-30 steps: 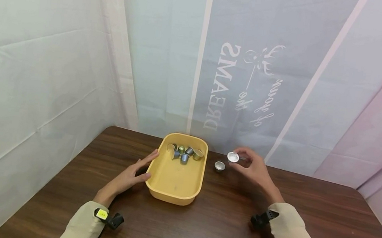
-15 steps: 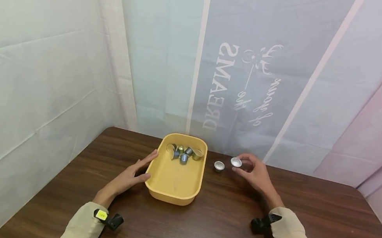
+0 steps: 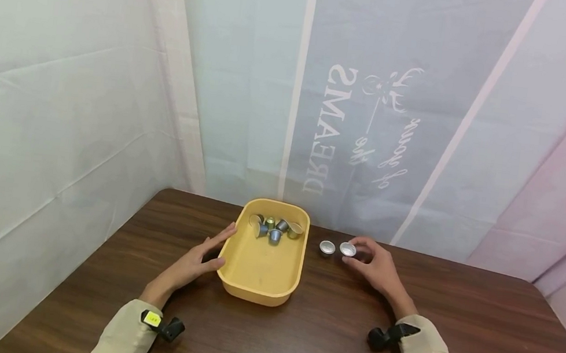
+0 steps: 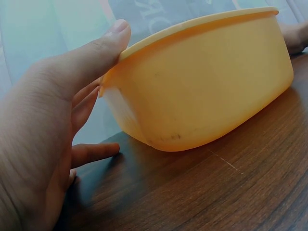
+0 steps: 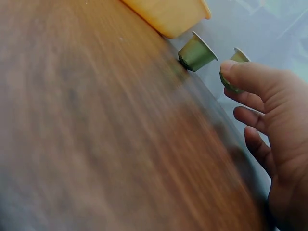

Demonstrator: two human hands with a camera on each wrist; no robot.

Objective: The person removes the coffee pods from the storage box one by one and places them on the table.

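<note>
My right hand (image 3: pixel 376 267) pinches a green coffee capsule (image 5: pixel 231 84) between thumb and fingers, foil lid up, low over the table. Just left of it a second green coffee capsule (image 3: pixel 327 249) stands upright on its narrow base, lid up. My left hand (image 3: pixel 191 263) rests against the left side of a yellow plastic tub (image 3: pixel 258 273), fingers extended. In the left wrist view the thumb touches the rim of the tub (image 4: pixel 202 86), with another fingertip down near the tabletop. Whether the held capsule touches the table is unclear.
Several blue, green and dark coffee capsules (image 3: pixel 274 236) lie jumbled at the far end inside the tub. Behind the dark wooden table (image 3: pixel 306 342) hangs a pale printed curtain (image 3: pixel 249 108), close to the far edge. Another pale cloth (image 3: pixel 59 116) hangs at the left.
My right hand has lowered its capsule toward the tabletop, beside the standing one, and the lid has tipped from facing me to facing up. The left hand stays on the tub.
</note>
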